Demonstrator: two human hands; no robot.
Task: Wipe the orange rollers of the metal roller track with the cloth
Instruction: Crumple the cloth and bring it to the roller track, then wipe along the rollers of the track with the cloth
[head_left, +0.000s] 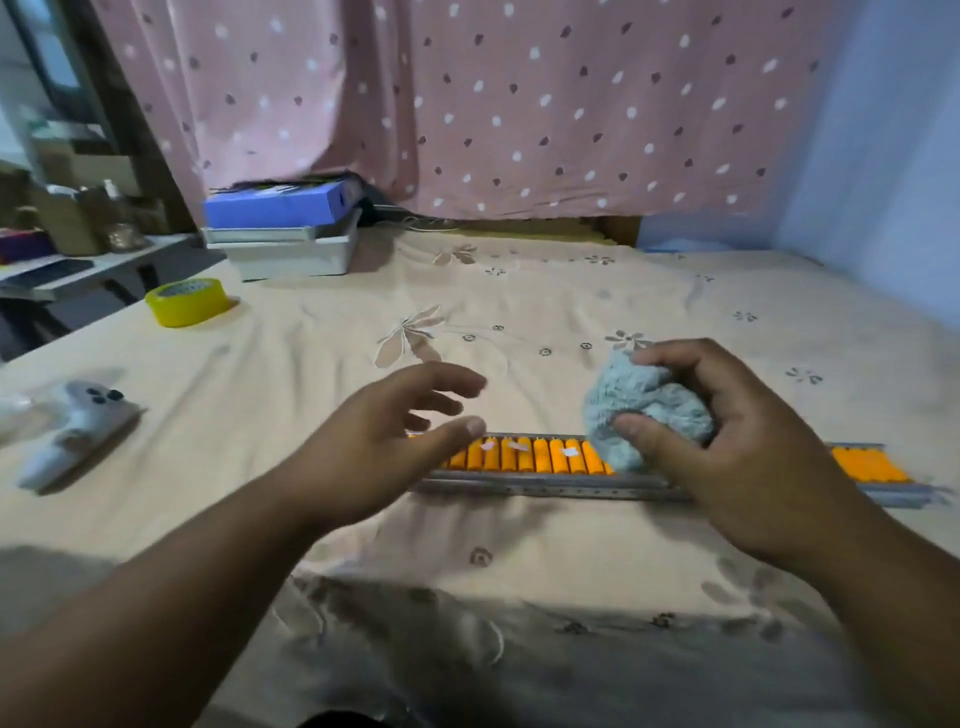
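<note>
A long metal roller track (545, 486) lies across the bed sheet, filled with orange rollers (524, 457); small pale flecks sit on several of them. My right hand (737, 447) is shut on a bunched light blue cloth (639, 410), whose lower end touches the rollers near the track's middle. My right hand and the cloth hide part of the track. My left hand (384, 441) hovers over the track's left end with fingers spread and nothing in it.
A yellow tape roll (188, 302) lies at the far left of the beige floral sheet (519, 291). A white device (72, 431) rests at the left edge. Stacked boxes (285, 228) stand at the back, below a pink dotted curtain (467, 104).
</note>
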